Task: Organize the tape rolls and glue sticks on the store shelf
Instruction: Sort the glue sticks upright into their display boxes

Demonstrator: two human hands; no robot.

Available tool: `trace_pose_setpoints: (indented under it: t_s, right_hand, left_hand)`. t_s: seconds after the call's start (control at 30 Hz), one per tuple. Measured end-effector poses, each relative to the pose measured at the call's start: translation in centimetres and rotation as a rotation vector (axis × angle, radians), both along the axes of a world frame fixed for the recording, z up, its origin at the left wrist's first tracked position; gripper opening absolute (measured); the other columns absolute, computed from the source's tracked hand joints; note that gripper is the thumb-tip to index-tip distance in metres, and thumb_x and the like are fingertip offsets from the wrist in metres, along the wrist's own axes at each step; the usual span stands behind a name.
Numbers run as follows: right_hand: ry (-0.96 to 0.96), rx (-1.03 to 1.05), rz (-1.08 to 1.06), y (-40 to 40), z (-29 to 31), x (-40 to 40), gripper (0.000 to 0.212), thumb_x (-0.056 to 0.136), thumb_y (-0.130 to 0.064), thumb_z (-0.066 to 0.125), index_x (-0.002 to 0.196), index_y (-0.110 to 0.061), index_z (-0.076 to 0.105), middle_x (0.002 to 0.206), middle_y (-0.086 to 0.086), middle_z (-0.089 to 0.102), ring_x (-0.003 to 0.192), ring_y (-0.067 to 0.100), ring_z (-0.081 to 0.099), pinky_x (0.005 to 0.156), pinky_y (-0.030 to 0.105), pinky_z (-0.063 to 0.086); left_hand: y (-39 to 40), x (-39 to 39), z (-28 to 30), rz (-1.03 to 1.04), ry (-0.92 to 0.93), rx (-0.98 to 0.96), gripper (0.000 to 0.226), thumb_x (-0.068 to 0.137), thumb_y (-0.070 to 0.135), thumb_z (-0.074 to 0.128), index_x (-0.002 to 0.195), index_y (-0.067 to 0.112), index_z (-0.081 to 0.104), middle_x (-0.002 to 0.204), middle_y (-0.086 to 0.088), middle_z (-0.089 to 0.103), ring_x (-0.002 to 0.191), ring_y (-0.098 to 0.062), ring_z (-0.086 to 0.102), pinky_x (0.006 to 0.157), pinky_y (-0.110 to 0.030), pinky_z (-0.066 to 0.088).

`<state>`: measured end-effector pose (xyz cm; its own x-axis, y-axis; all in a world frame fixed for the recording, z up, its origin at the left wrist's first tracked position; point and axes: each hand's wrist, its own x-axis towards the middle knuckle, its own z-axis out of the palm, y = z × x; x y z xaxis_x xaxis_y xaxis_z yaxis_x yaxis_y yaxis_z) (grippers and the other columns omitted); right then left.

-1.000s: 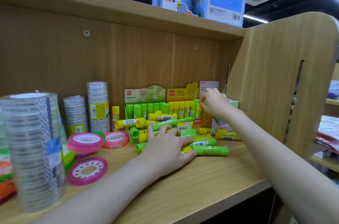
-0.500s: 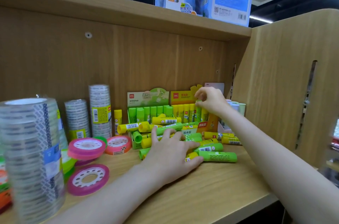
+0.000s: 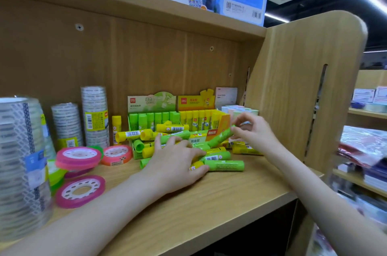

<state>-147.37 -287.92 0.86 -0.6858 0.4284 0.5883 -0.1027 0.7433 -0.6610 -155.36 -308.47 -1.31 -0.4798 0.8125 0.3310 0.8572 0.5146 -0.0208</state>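
Item 1, nearest: tall stack of clear tape rolls in printed wrap (image 3: 19, 163), at the left front of the pale wooden store shelf (image 3: 209, 209)

Item 2: flat pink plastic tape roll with white perforated core (image 3: 80, 190), lying alone on the board; behind it a second pink roll (image 3: 78, 156) propped on green ones, and an orange-pink roll (image 3: 117, 154) just beside

Item 3: left hand (image 3: 176, 165), palm down, fingers straight and spread, pressing on the heap of loose green and yellow glue sticks (image 3: 219, 161); one long green stick (image 3: 226, 165) lies just past its fingertips

Item 4: right hand (image 3: 253, 132), fingers curled, pinching the end of a tilted green glue stick (image 3: 222, 137) above the heap; view blurred, so the contact is judged rather than sharp

Item 5: green card display box of upright green sticks (image 3: 152, 113), touching a yellow-orange display box of upright yellow sticks (image 3: 199, 113); pastel items behind the right hand, too blurred to name

Item 6, far left: two slimmer stacks of clear tape (image 3: 81, 121) against the back panel, with a single yellow stick (image 3: 116, 128) standing beside them

Step in hand, as judged: sorting loose sticks by colour. Next move calls for carrying the pinched stick to the green box and seating it upright while the left hand steadies the heap; tape remains unsorted
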Motion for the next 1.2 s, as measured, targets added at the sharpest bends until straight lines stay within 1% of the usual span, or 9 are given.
trace_pose_setpoints:
  t_s: [0.17,0.27,0.37,0.53,0.63,0.73,0.8,1.1,1.2]
  right_hand:
    - [-0.144,0.332,-0.089,0.9,-1.9,1.5,0.014,0.080,0.001,0.065,0.088,-0.010,0.066,0.092,0.003,0.065,0.087,0.017,0.060,0.074,0.012,0.043]
    - [-0.195,0.369,-0.073,1.2,-1.9,2.5,0.017,0.087,-0.004,0.059,0.099,-0.013,0.067,0.098,-0.006,0.064,0.091,0.006,0.054,0.075,0.003,0.037]
    - [-0.200,0.309,-0.100,2.4,-1.4,4.4,0.021,0.090,-0.008,0.056,0.107,-0.019,0.063,0.106,-0.009,0.064,0.098,0.006,0.056,0.081,0.012,0.039]
    - [-0.449,0.430,-0.090,3.7,-2.6,6.9,0.027,0.086,-0.017,0.063,0.112,-0.025,0.061,0.109,-0.007,0.061,0.100,0.008,0.054,0.084,0.020,0.044]
    - [-0.302,0.384,-0.046,3.4,-2.5,6.7,0.025,0.083,-0.011,0.066,0.102,-0.028,0.063,0.102,-0.006,0.064,0.093,0.007,0.058,0.076,0.016,0.045]
    - [-0.046,-0.003,0.114,2.5,-1.6,5.3,0.023,0.081,-0.001,0.066,0.093,-0.020,0.060,0.091,0.003,0.064,0.076,0.010,0.064,0.063,0.018,0.049]
    - [0.089,-0.091,0.102,2.0,-0.6,3.7,0.023,0.079,0.001,0.068,0.086,-0.018,0.057,0.085,0.005,0.062,0.067,0.012,0.060,0.054,0.017,0.047]
    - [0.144,0.397,-0.045,0.0,4.1,-6.0,0.031,0.079,-0.006,0.070,0.107,-0.009,0.057,0.090,0.004,0.060,0.074,0.019,0.055,0.068,0.018,0.044]
    - [-0.057,0.582,-0.185,-0.1,4.2,-8.5,0.031,0.083,-0.015,0.066,0.109,-0.007,0.051,0.094,0.012,0.059,0.093,0.027,0.052,0.080,0.035,0.042]
  left_hand:
    - [0.0,0.3,0.0,0.004,0.025,-0.006,0.048,0.090,0.061,0.033,0.133,0.041,0.041,0.139,0.007,0.044,0.138,-0.022,0.022,0.113,-0.057,0.000]
    - [0.0,0.4,0.1,0.005,0.031,-0.006,0.048,0.089,0.061,0.033,0.132,0.042,0.042,0.138,0.007,0.045,0.138,-0.021,0.023,0.113,-0.057,0.000]
    - [-0.1,0.4,0.3,0.001,0.036,-0.014,0.050,0.088,0.063,0.034,0.132,0.041,0.043,0.138,0.008,0.046,0.138,-0.020,0.022,0.113,-0.057,-0.002]
    - [0.8,0.8,0.9,-0.034,0.203,-0.065,0.067,0.084,0.071,0.031,0.132,0.025,0.043,0.145,0.002,0.039,0.143,-0.019,0.016,0.114,-0.050,-0.003]
    - [1.9,0.8,0.9,-0.094,0.185,-0.117,0.074,0.086,0.069,0.030,0.142,0.021,0.029,0.150,0.000,0.031,0.143,-0.017,0.017,0.117,-0.045,0.004]
    - [2.4,0.1,0.6,-0.123,0.063,-0.169,0.065,0.090,0.065,0.028,0.146,0.033,0.022,0.154,0.002,0.024,0.144,-0.014,0.013,0.117,-0.047,0.002]
    - [2.4,-0.3,0.4,-0.110,0.023,-0.167,0.058,0.092,0.061,0.027,0.145,0.037,0.022,0.155,0.004,0.023,0.144,-0.012,0.012,0.117,-0.048,-0.002]
    - [1.9,-0.9,0.5,-0.062,-0.062,-0.220,0.053,0.092,0.063,0.020,0.143,0.052,0.010,0.158,0.010,0.003,0.142,-0.024,-0.020,0.110,-0.055,-0.019]
    - [1.8,-0.9,0.5,-0.053,-0.066,-0.229,0.053,0.092,0.064,0.019,0.142,0.053,0.009,0.158,0.007,0.005,0.142,-0.027,-0.019,0.110,-0.056,-0.019]
